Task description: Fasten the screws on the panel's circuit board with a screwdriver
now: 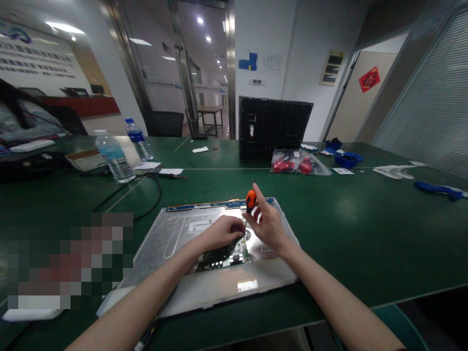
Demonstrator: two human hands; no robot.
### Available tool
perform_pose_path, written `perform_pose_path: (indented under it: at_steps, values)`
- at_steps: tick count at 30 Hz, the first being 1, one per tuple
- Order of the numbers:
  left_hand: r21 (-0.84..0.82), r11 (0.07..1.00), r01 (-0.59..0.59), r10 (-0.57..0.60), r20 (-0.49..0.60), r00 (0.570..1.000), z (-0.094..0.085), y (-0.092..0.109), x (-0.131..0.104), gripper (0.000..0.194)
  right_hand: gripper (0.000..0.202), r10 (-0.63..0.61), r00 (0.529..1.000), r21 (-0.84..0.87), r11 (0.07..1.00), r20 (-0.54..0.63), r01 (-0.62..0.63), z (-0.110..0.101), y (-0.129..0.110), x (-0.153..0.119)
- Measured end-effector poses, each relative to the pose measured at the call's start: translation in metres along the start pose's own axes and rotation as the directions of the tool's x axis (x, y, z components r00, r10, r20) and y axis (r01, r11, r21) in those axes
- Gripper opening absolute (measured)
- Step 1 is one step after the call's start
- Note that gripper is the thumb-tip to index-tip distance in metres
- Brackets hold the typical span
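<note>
A silver display panel [272, 280] lies flat on the green table, with a green circuit board [237, 254] on its metal back and a blue circuit strip [204, 206] along the far edge. In my right hand [269, 225] is a screwdriver [250, 201] with an orange and black handle, held upright, its shaft pointing down at the board's far right corner. My left hand [227, 230] is closed beside the shaft's lower end, fingers pinched together. Whether those fingers grip the shaft or a small part cannot be made out. The screwdriver's tip is hidden by the fingers.
Behind the panel stands a black monitor housing [274, 124], with a plastic bag of red items [298, 163] before it. Two water bottles [115, 158] and a black cable [155, 190] are at left. Blue trays [348, 160] and white gloves [393, 171] lie at right.
</note>
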State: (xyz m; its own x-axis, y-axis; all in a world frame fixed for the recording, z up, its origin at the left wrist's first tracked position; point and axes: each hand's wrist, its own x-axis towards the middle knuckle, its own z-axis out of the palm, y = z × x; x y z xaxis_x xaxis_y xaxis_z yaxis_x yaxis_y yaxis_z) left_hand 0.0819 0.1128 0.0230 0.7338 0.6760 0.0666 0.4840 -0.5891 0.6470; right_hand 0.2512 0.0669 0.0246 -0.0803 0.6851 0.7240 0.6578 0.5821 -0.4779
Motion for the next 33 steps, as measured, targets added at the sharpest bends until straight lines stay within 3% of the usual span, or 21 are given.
perform_pose_path:
  at_steps: [9,33]
  values:
    - [0.003,1.000,-0.010,0.010,0.008,1.000,0.0009,-0.0024,0.0004,0.011,0.077,0.063,0.998,0.039,0.997,-0.001,-0.063,0.0015,0.0020,-0.0024]
    - [0.020,1.000,-0.009,0.009,-0.006,1.000,0.0002,0.0000,-0.0006,0.011,0.079,0.042,0.999,0.019,0.999,-0.031,-0.042,0.0019,0.0009,-0.0021]
